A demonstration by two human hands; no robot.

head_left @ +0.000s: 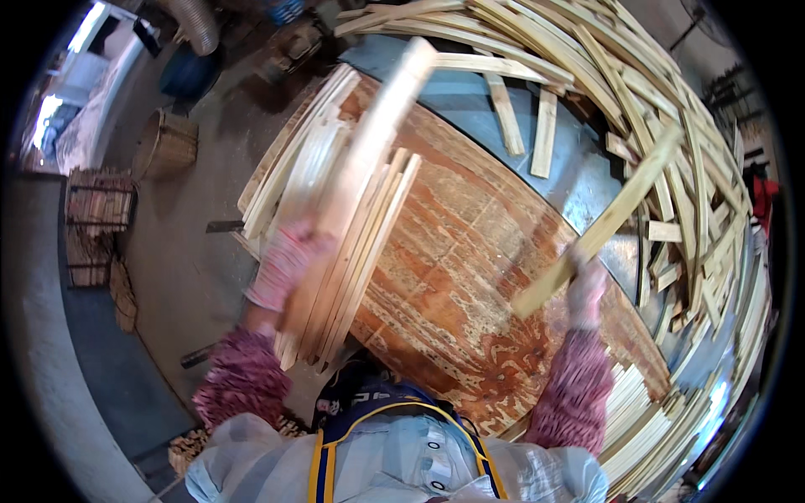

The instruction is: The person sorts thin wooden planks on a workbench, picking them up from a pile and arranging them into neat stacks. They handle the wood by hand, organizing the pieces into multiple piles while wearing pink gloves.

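My left hand (289, 260), in a pale pink glove, is closed on the edge of a wide pale wooden slat (381, 126), smeared by motion. That slat lies over or just above a row of stacked slats (375, 243) at the left of a worn brown plywood board (453, 277). On the right, my gloved right hand (587, 293) grips a long yellowish wooden slat (625, 201) near its lower part. This slat slants over the plywood's right edge, its far end reaching toward a heap of loose slats (654, 101).
Two short slats (543, 134) lie on the blue-grey metal surface (470, 109) beyond the plywood. More strips (629, 402) are stacked at the lower right. A wicker basket (168, 142), a blue tub (191, 71) and a wood-filled rack (101, 210) stand on the left floor.
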